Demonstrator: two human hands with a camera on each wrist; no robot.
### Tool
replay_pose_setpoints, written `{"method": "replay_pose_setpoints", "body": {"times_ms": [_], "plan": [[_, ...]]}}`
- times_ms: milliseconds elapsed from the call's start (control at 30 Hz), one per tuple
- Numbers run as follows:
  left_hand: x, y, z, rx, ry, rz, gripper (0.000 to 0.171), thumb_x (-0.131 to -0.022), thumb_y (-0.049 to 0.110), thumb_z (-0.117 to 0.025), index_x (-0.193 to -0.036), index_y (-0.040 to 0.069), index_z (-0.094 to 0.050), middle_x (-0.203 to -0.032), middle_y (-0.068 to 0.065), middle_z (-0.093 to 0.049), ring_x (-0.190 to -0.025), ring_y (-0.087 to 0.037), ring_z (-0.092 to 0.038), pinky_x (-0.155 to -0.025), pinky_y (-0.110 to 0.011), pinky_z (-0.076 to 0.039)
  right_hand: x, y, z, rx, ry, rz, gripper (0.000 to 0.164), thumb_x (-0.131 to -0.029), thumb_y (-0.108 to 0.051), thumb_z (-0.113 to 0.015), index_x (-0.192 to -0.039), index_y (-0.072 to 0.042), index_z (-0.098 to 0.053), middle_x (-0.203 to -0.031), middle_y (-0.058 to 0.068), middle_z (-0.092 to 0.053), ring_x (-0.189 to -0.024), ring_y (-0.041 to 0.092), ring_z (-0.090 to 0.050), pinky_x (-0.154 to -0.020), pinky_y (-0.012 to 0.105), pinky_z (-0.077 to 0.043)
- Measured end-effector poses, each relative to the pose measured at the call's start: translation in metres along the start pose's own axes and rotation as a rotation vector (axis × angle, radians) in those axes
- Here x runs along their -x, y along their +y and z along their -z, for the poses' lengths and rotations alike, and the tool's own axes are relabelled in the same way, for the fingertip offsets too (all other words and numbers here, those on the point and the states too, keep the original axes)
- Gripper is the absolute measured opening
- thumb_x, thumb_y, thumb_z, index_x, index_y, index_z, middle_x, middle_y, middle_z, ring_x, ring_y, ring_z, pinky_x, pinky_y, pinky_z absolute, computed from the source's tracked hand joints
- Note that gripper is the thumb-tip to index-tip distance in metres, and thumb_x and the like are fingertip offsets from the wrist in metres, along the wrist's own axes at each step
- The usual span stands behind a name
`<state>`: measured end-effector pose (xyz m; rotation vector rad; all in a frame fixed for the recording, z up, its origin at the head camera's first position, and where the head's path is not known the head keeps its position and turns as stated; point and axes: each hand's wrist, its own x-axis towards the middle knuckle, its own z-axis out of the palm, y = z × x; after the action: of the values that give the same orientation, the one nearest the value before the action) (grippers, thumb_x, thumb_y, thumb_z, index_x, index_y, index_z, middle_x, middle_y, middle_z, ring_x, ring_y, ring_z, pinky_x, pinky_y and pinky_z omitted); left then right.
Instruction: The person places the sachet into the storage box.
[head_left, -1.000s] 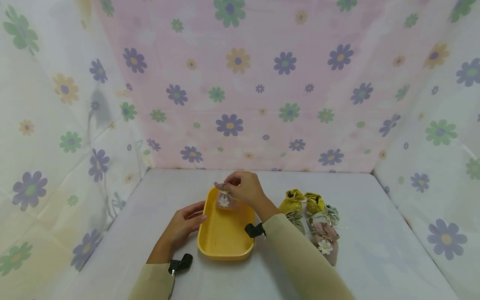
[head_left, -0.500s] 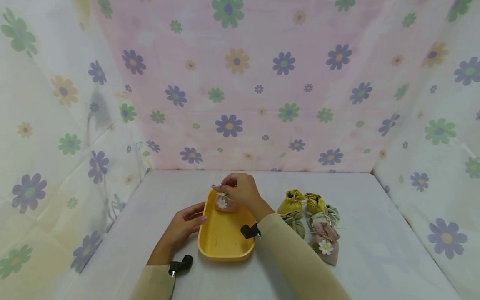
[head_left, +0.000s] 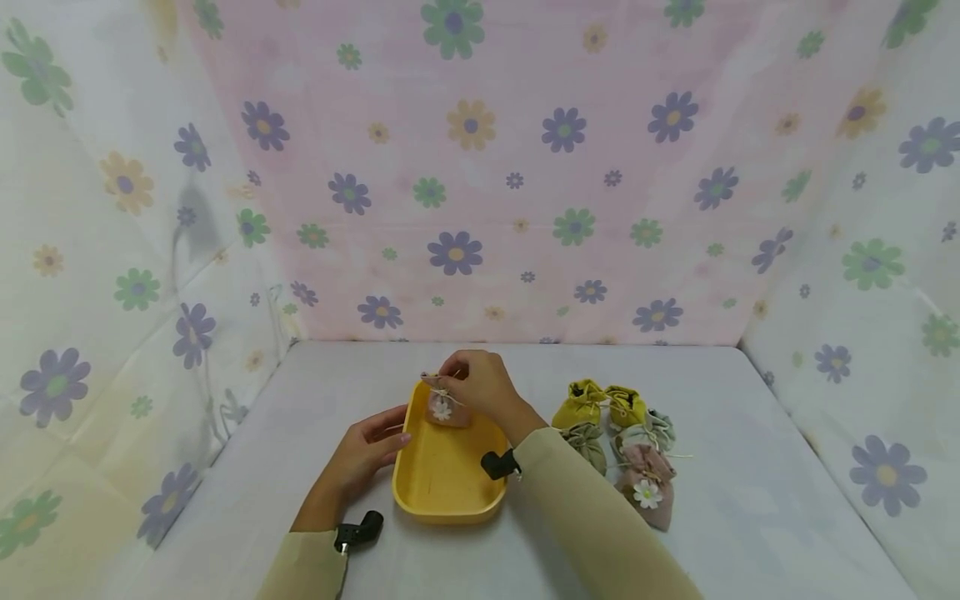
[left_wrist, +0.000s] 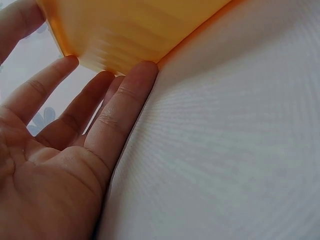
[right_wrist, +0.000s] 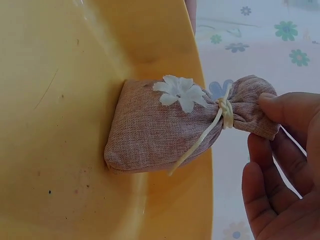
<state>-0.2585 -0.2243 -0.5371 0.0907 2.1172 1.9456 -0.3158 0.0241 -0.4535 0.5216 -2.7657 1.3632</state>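
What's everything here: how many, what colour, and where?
Floral walls: three, pink and white, around
Table: one, white, below
Tray: one, yellow, on table
Held pouch: one, pink, tray's far end
Mustard pouches: two, yellow, right of tray
Olive pouch: one, green, nearer
Pale pouch: at least one, greenish, beside olive
Other pink pouch: one, pink, nearest in group
Cameras: two, black, at wrists
Sleeves: two, beige, on arms
Left hand: one, at tray's left side
Right hand: one, pinching held pouch's top
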Motion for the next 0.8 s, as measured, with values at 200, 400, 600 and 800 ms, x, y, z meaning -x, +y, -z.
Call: {"method": "replay_pose_setpoints", "body": {"times_ms": [200,400,600,800], "plan": [[0.000,0.000,0.000,-0.006,-0.004,-0.002,0.056,-0.094,0.027,-0.077,-0.147,0.024,-0.058,-0.151,-0.003,-0.057,-0.136,-0.028,-0.058,-0.098,-0.035,-0.059,0.000,-0.001,0.001,0.013,-0.019,0.018,0.007,-0.094,-0.036,-0.077,-0.091,-0.030,-0.074,-0.090,-0.014,-0.070,-0.084,0.007,-0.065,-0.075,0.024,-0.060],[0.000,0.000,0.001,0.001,-0.022,-0.007,0.057,-0.094,0.027,-0.078,-0.147,0.024,-0.058,-0.151,-0.003,-0.057,-0.136,-0.028,-0.059,-0.098,-0.035,-0.060,0.003,-0.003,0.005,0.025,-0.030,0.036,0.008,-0.094,-0.036,-0.077,-0.093,-0.029,-0.074,-0.090,-0.014,-0.070,-0.084,0.007,-0.065,-0.075,0.023,-0.060],[0.001,0.001,0.001,0.010,-0.024,-0.002,0.057,-0.094,0.026,-0.078,-0.147,0.023,-0.058,-0.151,-0.003,-0.057,-0.136,-0.027,-0.059,-0.097,-0.035,-0.060,0.006,-0.004,0.011,0.020,-0.021,0.031,0.009,-0.093,-0.035,-0.078,-0.093,-0.027,-0.074,-0.091,-0.013,-0.070,-0.087,0.010,-0.065,-0.077,0.025,-0.060],[0.002,0.003,0.001,0.011,-0.015,0.007,0.057,-0.094,0.027,-0.078,-0.147,0.024,-0.058,-0.151,-0.003,-0.057,-0.135,-0.027,-0.059,-0.098,-0.035,-0.059,0.010,-0.004,0.017,0.022,0.037,0.084,0.005,-0.095,-0.024,-0.076,-0.097,-0.019,-0.076,-0.095,-0.010,-0.070,-0.094,0.013,-0.066,-0.087,0.031,-0.061]]}}
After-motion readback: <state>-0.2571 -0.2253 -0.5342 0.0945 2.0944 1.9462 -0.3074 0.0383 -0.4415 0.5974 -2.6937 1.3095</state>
